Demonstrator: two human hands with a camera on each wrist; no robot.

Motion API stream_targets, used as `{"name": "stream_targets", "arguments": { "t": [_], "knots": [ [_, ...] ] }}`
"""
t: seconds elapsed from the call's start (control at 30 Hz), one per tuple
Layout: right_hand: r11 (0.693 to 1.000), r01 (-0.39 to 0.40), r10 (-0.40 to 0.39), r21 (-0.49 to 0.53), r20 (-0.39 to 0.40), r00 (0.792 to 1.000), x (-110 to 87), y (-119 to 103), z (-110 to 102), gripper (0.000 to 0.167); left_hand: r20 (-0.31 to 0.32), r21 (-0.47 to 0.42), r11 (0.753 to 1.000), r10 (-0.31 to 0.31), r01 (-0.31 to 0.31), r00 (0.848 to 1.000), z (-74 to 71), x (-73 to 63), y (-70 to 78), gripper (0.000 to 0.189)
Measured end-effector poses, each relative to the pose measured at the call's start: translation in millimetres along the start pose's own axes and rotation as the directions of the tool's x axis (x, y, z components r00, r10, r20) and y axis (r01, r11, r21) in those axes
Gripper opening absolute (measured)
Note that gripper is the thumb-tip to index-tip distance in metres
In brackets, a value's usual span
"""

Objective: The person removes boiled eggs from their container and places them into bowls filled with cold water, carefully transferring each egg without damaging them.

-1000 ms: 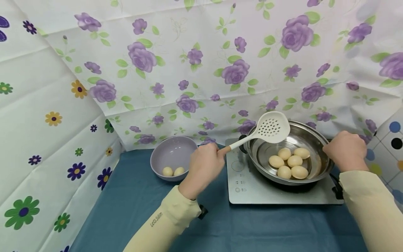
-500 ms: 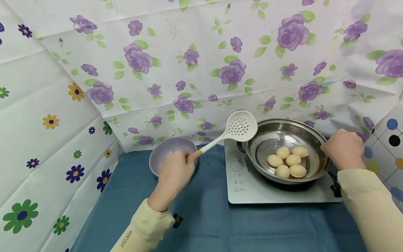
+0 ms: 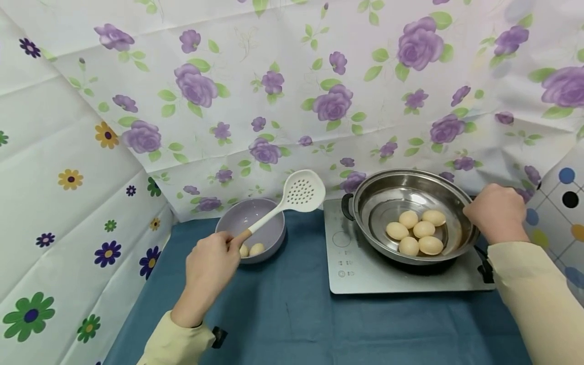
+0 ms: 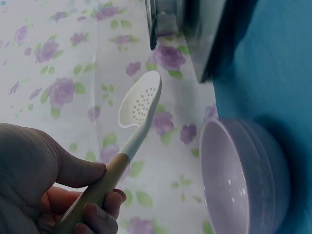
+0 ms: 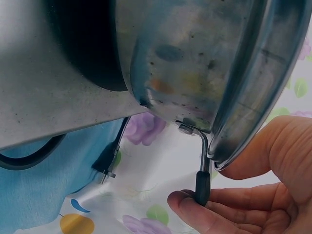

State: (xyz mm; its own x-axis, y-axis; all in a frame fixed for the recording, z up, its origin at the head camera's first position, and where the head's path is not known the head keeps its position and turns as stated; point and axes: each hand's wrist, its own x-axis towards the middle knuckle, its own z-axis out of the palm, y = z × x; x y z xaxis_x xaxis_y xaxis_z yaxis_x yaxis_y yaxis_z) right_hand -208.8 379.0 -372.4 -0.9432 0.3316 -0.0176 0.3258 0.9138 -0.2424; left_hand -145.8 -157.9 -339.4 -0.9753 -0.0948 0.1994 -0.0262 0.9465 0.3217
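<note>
My left hand (image 3: 212,266) grips the wooden end of a white slotted spoon (image 3: 302,191). In the left wrist view, thumb and fingers wrap round its handle (image 4: 97,192). The spoon's perforated head is raised, bare, between bowl and pot. Below the spoon stands a lilac bowl (image 3: 275,238) with two pale eggs (image 3: 257,249) showing, one partly behind my hand. My right hand (image 3: 497,213) holds the right side of a steel pot (image 3: 388,200). In the right wrist view, the thumb is at the rim and fingers curl round the black side handle (image 5: 203,185). Several eggs (image 3: 424,229) lie in the pot.
The pot stands on a silver induction cooker (image 3: 347,279). Its left handle (image 3: 347,207) sticks out toward the bowl. Blue cloth (image 3: 292,324) covers the table, and flowered sheeting (image 3: 296,116) hangs behind. A plug (image 5: 104,163) on a cord shows beneath the cooker in the right wrist view.
My left hand has carried the slotted spoon left, away from the pot, past the bowl's front. Its head now overlaps the bowl's right side less than the wall. My right hand stays at the pot.
</note>
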Motion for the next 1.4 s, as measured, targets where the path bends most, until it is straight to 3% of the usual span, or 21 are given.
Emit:
{"name": "stream_targets", "arguments": {
  "t": [0.43,0.7,0.83,1.07,1.4],
  "knots": [
    [1.000,-0.022,0.022,-0.004,0.022,1.000,0.3,1,-1,0.033,-0.038,0.116,0.992,-0.049,0.053,0.998,-21.2,-9.9,-43.1,0.026],
    [1.000,-0.029,0.029,-0.011,0.036,0.999,0.8,1,-4,0.037,-0.037,0.237,0.969,-0.064,0.071,0.997,-29.0,-16.5,-64.2,0.024],
    [0.999,-0.031,0.032,-0.023,0.036,0.999,-0.2,1,-6,0.040,-0.018,0.275,0.958,-0.082,0.084,0.996,-32.4,-20.5,-68.4,0.028],
    [0.999,-0.035,0.036,-0.021,0.042,0.999,-0.6,0,-7,0.039,0.074,0.304,0.948,-0.117,0.089,0.990,-36.6,-26.0,-70.0,0.032],
    [0.999,-0.033,0.033,-0.011,0.042,0.999,1.7,0,-2,0.038,0.106,0.313,0.948,-0.103,0.066,0.989,-34.0,-27.2,-65.7,0.028]
  ]
}}
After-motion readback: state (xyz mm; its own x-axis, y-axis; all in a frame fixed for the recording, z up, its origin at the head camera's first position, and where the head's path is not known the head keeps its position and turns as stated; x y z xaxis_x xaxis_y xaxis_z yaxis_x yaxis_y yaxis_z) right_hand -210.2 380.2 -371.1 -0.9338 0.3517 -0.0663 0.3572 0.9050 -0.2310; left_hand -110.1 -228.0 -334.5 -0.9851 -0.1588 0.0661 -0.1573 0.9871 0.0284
